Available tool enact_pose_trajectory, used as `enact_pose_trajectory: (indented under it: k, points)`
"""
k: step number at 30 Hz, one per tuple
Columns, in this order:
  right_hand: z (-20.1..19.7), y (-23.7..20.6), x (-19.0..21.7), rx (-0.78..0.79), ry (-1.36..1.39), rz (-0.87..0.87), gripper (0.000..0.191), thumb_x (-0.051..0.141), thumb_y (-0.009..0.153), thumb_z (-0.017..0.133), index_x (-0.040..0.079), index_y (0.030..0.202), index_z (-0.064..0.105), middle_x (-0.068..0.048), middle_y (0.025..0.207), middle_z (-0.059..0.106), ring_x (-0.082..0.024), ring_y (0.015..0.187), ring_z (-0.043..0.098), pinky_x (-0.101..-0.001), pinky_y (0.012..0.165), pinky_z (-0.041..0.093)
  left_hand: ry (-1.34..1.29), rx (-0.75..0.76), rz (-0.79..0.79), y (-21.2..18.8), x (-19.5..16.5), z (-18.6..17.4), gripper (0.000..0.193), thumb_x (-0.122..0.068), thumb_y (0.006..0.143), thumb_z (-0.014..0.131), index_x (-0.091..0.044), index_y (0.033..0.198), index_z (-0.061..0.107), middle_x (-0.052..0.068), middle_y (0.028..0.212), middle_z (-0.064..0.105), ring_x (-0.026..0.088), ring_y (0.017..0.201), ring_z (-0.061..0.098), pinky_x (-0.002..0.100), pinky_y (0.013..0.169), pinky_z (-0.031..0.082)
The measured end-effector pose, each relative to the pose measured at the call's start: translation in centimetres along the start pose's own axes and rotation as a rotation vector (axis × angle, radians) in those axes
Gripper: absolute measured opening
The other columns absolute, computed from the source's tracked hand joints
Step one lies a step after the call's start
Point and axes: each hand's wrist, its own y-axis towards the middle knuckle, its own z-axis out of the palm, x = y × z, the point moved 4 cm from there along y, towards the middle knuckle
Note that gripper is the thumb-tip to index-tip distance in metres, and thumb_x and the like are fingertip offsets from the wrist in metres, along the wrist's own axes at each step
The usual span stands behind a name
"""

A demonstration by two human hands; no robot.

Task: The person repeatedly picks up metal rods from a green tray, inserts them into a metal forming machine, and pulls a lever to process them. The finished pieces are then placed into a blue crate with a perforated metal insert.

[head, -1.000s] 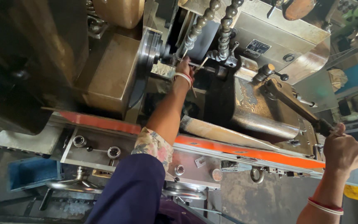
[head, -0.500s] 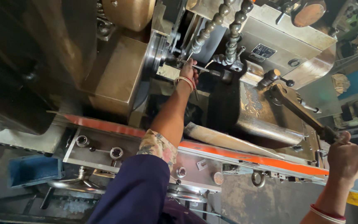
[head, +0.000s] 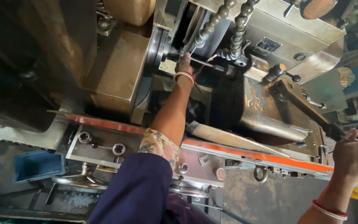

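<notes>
Two hands at work on a grimy grey metal lathe-like machine (head: 270, 45).

The left hand (head: 184, 66) reaches deep in beside the round steel chuck (head: 159, 49), fingers pinched on a thin metal rod (head: 206, 63) held there, seemingly to steady it at the chuck. Well right of the chuck, the right hand (head: 353, 155) is clenched on the long dark steel lever (head: 307, 110). Below the chuck runs an orange-edged rail (head: 253, 154); lower left sits a blue tray (head: 38, 166). The workshop is dim and oily.

Navy sleeve (head: 139, 191), floral cuff (head: 159, 145), red-white bangles (head: 184, 76)
</notes>
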Motion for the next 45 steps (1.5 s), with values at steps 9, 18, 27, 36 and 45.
enact_pose_trajectory:
  k: [9, 18, 27, 36, 45]
  points:
    - [-4.6, -4.5, 2.1, 0.060, -0.009, 0.053, 0.078, 0.048, 0.123, 0.029, 0.003, 0.081, 0.078, -0.026, 0.072, 0.073, -0.040, 0.070, 0.073, -0.0463, 0.064, 0.049, -0.397, 0.045, -0.054, -2.0, 0.8, 1.8, 0.027, -0.043, 0.096, 0.061, -0.017, 0.101, 0.066, -0.003, 0.075, 0.056, 0.014, 0.062, 0.051, 0.033, 0.052, 0.037]
    - [-1.1, 0.5, 1.7, -0.088, 0.269, -0.098, 0.060, 0.026, 0.119, 0.034, -0.004, 0.087, 0.075, -0.027, 0.073, 0.072, -0.038, 0.068, 0.071, -0.0421, 0.063, 0.054, -0.310, -0.031, 0.003, -2.1, 1.7, -0.3, 0.028, -0.036, 0.094, 0.066, -0.013, 0.109, 0.066, 0.003, 0.087, 0.062, 0.020, 0.073, 0.058, 0.040, 0.063, 0.045]
    - [-2.9, 0.0, 2.9, -0.171, 0.282, -0.190, 0.056, 0.022, 0.119, 0.031, -0.007, 0.097, 0.073, -0.026, 0.078, 0.070, -0.040, 0.075, 0.070, -0.0434, 0.059, 0.053, -0.371, -0.065, 0.037, -2.2, 1.6, -0.4, 0.033, -0.030, 0.092, 0.071, -0.009, 0.117, 0.066, 0.010, 0.098, 0.069, 0.026, 0.084, 0.065, 0.047, 0.074, 0.053]
    - [-2.6, -0.1, 2.1, -0.036, 0.341, -0.061, 0.065, 0.029, 0.122, 0.033, -0.010, 0.091, 0.075, -0.027, 0.070, 0.067, -0.045, 0.073, 0.070, -0.0483, 0.063, 0.054, -0.720, 0.109, -0.043, -1.5, 0.3, 0.3, 0.030, -0.028, 0.094, 0.073, -0.012, 0.117, 0.062, 0.004, 0.102, 0.070, 0.025, 0.099, 0.068, 0.061, 0.087, 0.058]
    - [-2.4, 0.4, 1.9, 0.034, 0.357, -0.066, 0.065, 0.033, 0.120, 0.032, -0.011, 0.099, 0.074, -0.034, 0.080, 0.069, -0.051, 0.081, 0.070, -0.0531, 0.067, 0.053, -0.952, 0.193, -0.024, -1.3, 0.5, 1.2, 0.024, -0.017, 0.092, 0.071, -0.015, 0.115, 0.063, 0.005, 0.104, 0.070, 0.024, 0.101, 0.068, 0.061, 0.089, 0.059]
